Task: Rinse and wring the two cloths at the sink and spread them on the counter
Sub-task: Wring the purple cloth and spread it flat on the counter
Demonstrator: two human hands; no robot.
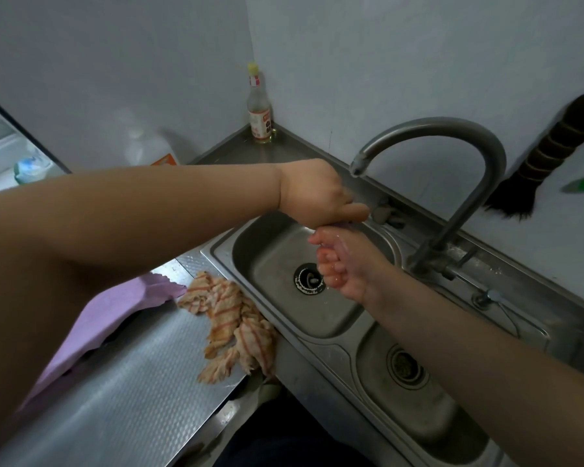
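Steel double-basin sink: left hand and right hand both clenched around twisted purple cloth; striped orange-beige cloth crumpled on counter.

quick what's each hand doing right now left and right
Left hand: fingers curled round the top end of a purple cloth over the sink.
Right hand: gripping the lower end of it.

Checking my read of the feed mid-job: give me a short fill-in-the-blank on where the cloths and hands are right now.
1. Both hands, the left hand and right hand, wring a cloth over the ____ basin of the sink.
2. The striped cloth lies crumpled on the ____.
3. The purple cloth lies to the ____ of the striped one.

Missing words: far; counter; left
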